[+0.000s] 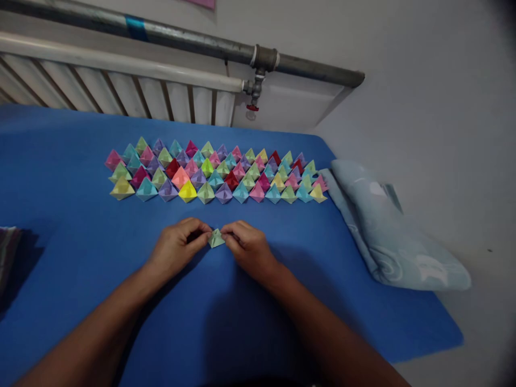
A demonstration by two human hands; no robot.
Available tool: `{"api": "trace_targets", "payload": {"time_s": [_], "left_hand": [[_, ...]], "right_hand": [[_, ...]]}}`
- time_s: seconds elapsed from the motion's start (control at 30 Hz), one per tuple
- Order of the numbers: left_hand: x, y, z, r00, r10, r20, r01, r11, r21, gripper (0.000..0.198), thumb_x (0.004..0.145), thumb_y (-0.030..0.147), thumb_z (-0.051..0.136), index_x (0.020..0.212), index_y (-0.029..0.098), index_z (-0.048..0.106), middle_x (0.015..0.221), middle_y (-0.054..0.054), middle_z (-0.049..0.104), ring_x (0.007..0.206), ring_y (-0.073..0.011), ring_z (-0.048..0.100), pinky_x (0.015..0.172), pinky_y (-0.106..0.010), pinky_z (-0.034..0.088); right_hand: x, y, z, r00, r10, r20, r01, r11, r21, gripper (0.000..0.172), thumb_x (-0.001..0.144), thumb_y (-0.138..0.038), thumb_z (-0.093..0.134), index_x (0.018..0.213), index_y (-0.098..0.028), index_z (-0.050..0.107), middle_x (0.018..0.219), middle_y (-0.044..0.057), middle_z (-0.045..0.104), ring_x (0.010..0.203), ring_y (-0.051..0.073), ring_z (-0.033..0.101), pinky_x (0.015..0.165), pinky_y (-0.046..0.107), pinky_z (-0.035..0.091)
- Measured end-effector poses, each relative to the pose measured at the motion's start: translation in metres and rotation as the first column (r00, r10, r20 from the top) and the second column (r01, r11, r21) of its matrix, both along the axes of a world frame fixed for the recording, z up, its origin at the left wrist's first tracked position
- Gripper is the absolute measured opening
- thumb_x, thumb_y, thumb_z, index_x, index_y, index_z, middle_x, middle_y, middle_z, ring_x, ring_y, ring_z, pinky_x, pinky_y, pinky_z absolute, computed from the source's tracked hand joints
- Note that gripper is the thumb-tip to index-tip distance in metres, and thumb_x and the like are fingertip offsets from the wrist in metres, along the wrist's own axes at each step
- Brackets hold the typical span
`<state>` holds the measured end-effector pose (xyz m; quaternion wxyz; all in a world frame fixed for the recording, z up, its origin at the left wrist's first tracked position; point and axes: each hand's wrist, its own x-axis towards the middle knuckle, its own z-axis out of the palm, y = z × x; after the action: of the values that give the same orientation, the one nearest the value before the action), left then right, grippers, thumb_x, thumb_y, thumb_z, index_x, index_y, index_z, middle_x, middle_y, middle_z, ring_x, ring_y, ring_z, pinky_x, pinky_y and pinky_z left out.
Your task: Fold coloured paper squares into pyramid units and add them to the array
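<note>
Between my two hands is a small pale green folded paper piece [216,238], just above or on the blue surface; I cannot tell which. My left hand [177,240] pinches its left corner between thumb and fingertips. At the opposite corner, my right hand [250,248] grips it the same way. Beyond my hands stand several rows of folded paper boats [206,192] in green, purple, pink, red, yellow and blue, packed closely side by side. The nearest row is a short way past my fingertips.
A folded light blue blanket [387,231] lies at the right, against the wall. Behind the blue surface [80,204] run a white radiator [121,62] and a metal pipe [193,42] with a red-handled valve [252,107]. A dark striped cloth item [7,252] shows at the left edge.
</note>
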<state>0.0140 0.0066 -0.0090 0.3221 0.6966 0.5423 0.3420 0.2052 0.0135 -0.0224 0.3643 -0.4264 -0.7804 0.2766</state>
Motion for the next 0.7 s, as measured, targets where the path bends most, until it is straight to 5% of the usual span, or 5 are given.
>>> {"api": "trace_targets", "payload": {"time_s": [0.3,0.7], "left_hand": [[0.004,-0.002,-0.003,0.997,0.075,0.017,-0.073,0.995,-0.073,0.019,0.078,0.039,0.060,0.082,0.021,0.066,0.075,0.000,0.067,0.066,-0.0148,0.061,0.062,-0.027,0.047],[0.008,-0.006,-0.001,0.991,0.129,0.042,-0.122,0.984,-0.126,0.021,0.077,0.042,0.060,0.084,0.022,0.064,0.079,-0.001,0.067,0.070,-0.0174,0.064,0.065,-0.031,0.050]], "right_hand": [[0.001,-0.004,0.003,0.997,-0.062,0.038,0.064,0.998,-0.028,0.012,0.082,-0.010,0.053,0.079,-0.020,0.059,0.075,-0.001,0.062,0.069,0.012,0.057,0.068,0.022,0.043],[0.000,-0.011,0.012,0.993,-0.022,0.116,0.013,0.997,0.076,0.013,0.092,-0.016,0.049,0.085,-0.021,0.059,0.082,0.002,0.064,0.076,0.014,0.059,0.071,0.024,0.046]]}}
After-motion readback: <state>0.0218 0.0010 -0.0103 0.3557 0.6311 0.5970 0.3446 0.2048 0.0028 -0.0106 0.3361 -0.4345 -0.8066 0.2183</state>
